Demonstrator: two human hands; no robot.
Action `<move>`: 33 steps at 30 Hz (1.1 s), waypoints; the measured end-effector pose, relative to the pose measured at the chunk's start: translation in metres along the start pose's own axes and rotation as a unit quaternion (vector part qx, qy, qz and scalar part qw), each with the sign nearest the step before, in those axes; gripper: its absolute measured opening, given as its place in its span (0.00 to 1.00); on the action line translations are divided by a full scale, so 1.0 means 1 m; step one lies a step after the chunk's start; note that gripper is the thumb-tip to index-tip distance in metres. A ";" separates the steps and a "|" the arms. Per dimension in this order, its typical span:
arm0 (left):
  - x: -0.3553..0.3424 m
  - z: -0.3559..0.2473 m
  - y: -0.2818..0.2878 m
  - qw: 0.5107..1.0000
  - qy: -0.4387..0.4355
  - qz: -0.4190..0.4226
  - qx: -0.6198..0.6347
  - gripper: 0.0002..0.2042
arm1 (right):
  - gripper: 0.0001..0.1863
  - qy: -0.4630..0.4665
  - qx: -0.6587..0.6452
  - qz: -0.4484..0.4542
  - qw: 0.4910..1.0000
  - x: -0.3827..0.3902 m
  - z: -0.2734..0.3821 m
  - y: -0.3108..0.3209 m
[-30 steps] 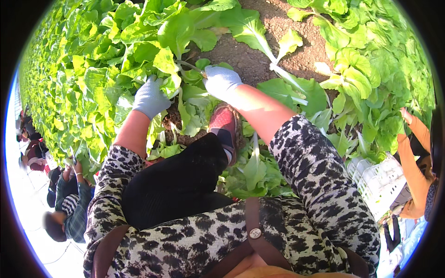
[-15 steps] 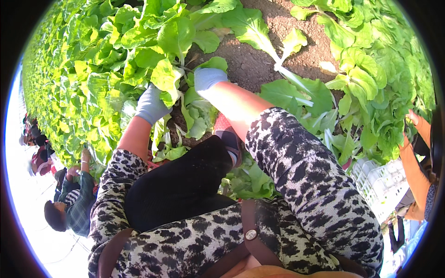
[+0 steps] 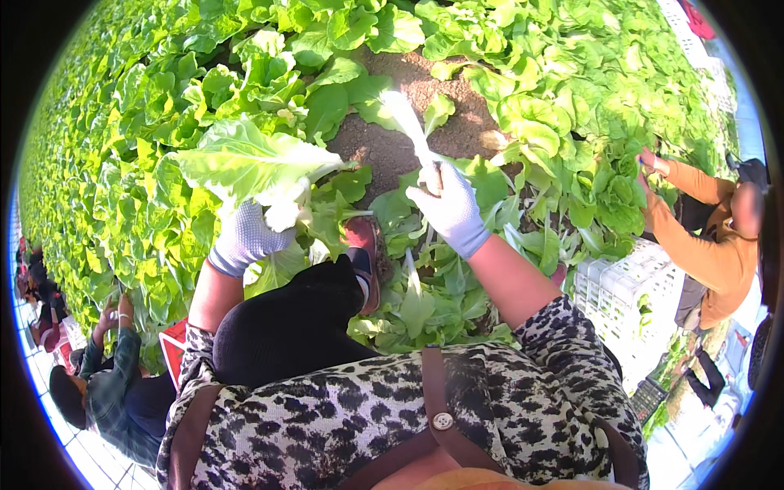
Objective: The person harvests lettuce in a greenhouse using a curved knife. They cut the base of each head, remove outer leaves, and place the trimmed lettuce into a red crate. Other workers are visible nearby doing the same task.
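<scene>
A head of leafy greens (image 3: 253, 159) is held up in my left hand (image 3: 249, 241), which wears a pale knitted glove. Its pale stem end points right, and the leaves partly hide my fingers. My right hand (image 3: 453, 208), gloved as well, is closed over the bed. A small brownish piece shows at its fingers, too small to name. Just beyond those fingers lies a loose leaf with a white stalk (image 3: 420, 143), beside bare soil (image 3: 376, 155); whether the hand touches it I cannot tell.
Dense rows of growing greens (image 3: 106, 196) spread left and ahead. Loose leaves (image 3: 416, 306) litter the ground by my shoe (image 3: 363, 261). A white plastic crate (image 3: 625, 298) stands right, near a person in orange (image 3: 702, 237). Another person (image 3: 114, 400) works at the left, near a red crate (image 3: 173, 347).
Both hands have come up from low among the plants and moved apart, the left now lifting a head of greens. My right hand has shifted right. The view has moved too.
</scene>
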State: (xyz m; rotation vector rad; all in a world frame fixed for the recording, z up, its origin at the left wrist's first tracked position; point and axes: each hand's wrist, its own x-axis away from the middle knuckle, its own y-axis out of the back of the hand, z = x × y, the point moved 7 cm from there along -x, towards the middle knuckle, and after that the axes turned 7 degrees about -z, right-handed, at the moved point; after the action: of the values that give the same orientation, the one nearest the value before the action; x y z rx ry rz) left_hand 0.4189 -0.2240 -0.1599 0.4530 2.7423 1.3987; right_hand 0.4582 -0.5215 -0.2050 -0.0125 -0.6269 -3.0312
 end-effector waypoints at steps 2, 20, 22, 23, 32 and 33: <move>-0.001 -0.028 0.033 0.987 -0.011 -0.018 0.157 0.22 | 0.20 -0.016 -0.074 -0.002 0.997 -0.004 0.047 0.030; 0.001 -0.231 0.061 0.833 -0.281 0.158 0.449 0.28 | 0.22 0.009 0.089 -0.122 0.988 0.124 0.219 0.254; -0.008 -0.228 0.038 0.764 -0.211 0.217 0.570 0.28 | 0.31 0.079 0.090 -0.148 0.982 0.135 0.227 0.254; -0.010 -0.227 0.027 0.741 -0.185 0.238 0.600 0.29 | 0.37 -0.001 -0.187 -0.081 0.979 0.135 0.215 0.243; -0.007 -0.244 0.012 0.801 -0.189 0.255 0.507 0.32 | 0.21 0.115 0.046 -0.073 0.990 0.082 0.195 0.217; -0.007 -0.238 0.017 0.842 -0.098 0.233 0.477 0.34 | 0.17 0.157 0.135 -0.156 0.966 0.075 0.202 0.224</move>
State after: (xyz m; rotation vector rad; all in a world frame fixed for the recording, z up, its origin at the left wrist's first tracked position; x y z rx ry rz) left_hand 0.3927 -0.4038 -0.0056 1.2510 3.0405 -0.1750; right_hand 0.3938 -0.6503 0.0702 0.6170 -1.0894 -3.0937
